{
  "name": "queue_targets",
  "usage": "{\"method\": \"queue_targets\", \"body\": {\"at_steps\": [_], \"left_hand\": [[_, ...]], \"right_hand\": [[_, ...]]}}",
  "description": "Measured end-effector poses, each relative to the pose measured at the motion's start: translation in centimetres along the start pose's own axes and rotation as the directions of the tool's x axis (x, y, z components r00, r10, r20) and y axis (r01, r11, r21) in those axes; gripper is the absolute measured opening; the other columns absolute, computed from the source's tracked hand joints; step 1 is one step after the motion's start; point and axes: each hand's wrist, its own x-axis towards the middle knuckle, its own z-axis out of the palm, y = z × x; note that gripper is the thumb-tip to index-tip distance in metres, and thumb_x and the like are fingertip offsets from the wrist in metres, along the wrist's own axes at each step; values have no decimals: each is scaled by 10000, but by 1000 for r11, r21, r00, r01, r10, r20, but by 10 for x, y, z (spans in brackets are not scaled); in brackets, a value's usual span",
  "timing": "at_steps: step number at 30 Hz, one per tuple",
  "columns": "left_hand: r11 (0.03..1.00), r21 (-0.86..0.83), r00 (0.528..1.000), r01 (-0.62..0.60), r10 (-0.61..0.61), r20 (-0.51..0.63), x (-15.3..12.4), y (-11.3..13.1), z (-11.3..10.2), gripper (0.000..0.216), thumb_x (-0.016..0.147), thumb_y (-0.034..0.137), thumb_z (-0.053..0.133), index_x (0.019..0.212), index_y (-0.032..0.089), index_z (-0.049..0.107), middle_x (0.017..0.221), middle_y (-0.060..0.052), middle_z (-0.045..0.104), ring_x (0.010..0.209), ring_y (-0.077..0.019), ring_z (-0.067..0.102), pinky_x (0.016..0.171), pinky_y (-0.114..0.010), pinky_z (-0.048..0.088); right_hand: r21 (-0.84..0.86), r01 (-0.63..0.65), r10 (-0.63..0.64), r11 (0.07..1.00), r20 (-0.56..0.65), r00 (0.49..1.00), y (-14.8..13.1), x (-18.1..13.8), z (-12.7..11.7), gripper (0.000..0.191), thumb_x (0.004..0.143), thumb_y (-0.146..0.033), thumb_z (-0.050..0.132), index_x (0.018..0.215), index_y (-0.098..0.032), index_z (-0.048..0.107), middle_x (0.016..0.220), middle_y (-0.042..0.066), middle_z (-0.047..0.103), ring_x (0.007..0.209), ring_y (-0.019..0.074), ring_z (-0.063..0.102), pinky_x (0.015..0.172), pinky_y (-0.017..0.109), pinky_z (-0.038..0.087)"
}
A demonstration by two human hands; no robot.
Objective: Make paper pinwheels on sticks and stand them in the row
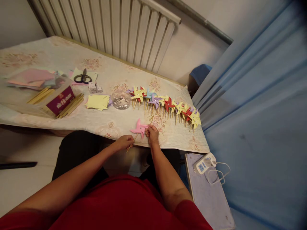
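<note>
A pink paper pinwheel (139, 128) on a wooden stick sits at the table's front edge between my hands. My left hand (124, 142) is closed on the stick below the paper. My right hand (152, 134) pinches the pinwheel's right side, fingers pressed together. A row of several finished pinwheels (168, 103) in yellow, red, purple and blue lies on the flowered tablecloth (105, 124) just beyond.
A clear bowl of small shiny bits (120, 100), yellow paper squares (97, 102), wooden sticks (72, 105), a maroon box (60, 100), scissors (82, 77) and pink paper sheets (31, 78) lie to the left. A radiator (115, 28) stands behind. A white device with cable (203, 163) rests on a stool at right, beside blue curtains.
</note>
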Motion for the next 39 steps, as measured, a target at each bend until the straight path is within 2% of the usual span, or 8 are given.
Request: {"method": "queue_targets", "body": {"at_steps": [15, 20, 22, 24, 27, 30, 34, 39], "left_hand": [[997, 60, 998, -55, 54, 9, 2, -4, -1, 212, 693, 410, 565, 676, 200, 537, 578, 10, 577, 504, -134, 496, 529, -252, 363], [999, -4, 999, -44, 44, 4, 1, -3, -2, 243, 694, 437, 571, 688, 199, 524, 595, 12, 584, 498, -122, 484, 516, -243, 345], [999, -30, 999, -40, 39, -4, 0, 1, -6, 268, 689, 457, 587, 687, 197, 523, 595, 15, 582, 497, -114, 477, 517, -239, 339], [997, -61, 999, -43, 42, -18, 1, 6, -10, 294, 683, 477, 606, 692, 195, 523, 581, 23, 566, 491, -108, 466, 516, -238, 334], [988, -134, 997, -72, 67, -47, 4, 16, -19, 311, 695, 490, 619, 707, 195, 524, 541, 40, 524, 475, -103, 444, 510, -238, 327], [979, -167, 992, -119, 110, -61, 12, 25, -27, 317, 720, 494, 616, 718, 188, 535, 524, 41, 511, 478, -103, 444, 515, -240, 334], [970, -189, 988, -153, 143, -65, 27, 35, -37, 340, 722, 516, 614, 725, 182, 549, 539, 28, 528, 490, -107, 456, 531, -249, 354], [959, -217, 983, -183, 179, -36, 48, 48, -47, 332, 727, 504, 615, 718, 178, 551, 558, 24, 534, 501, -103, 464, 533, -252, 353]], "right_hand": [[-5, -32, 32, 999, -39, 999, 0, 1, 4, 170, 648, -248, 594, 794, -174, 640, 488, -67, 600, 343, 47, 393, 352, 171, 232], [-4, 22, -22, 1000, 3, 1000, 0, -1, 0, 276, 677, -275, 607, 929, -167, 640, 559, -50, 647, 381, 56, 419, 374, 170, 262], [-77, 38, -39, 996, -16, 999, -1, 0, -5, 298, 717, -284, 587, 989, -172, 633, 582, -52, 651, 400, 67, 429, 395, 176, 285], [-251, 91, -113, 964, -77, 991, -2, 2, -11, 257, 751, -263, 547, 976, -184, 643, 595, -55, 639, 466, 93, 479, 453, 188, 352], [-598, 236, -352, 766, -82, 932, -1, 5, -18, 217, 791, -202, 488, 907, -206, 672, 725, -10, 672, 713, 153, 593, 658, 237, 462], [-811, 369, -510, 454, 102, 854, 7, 3, -19, 267, 841, -142, 447, 955, -197, 682, 929, 58, 694, 885, 179, 610, 817, 279, 455], [-925, 359, -525, 127, 245, 815, 18, -2, -15, 229, 859, -108, 467, 935, -183, 669, 899, 67, 647, 821, 177, 576, 747, 264, 424], [-953, 301, -489, -41, 282, 826, 16, -4, -11, 180, 864, -92, 489, 875, -185, 643, 858, 59, 602, 776, 179, 545, 680, 267, 393]]}}
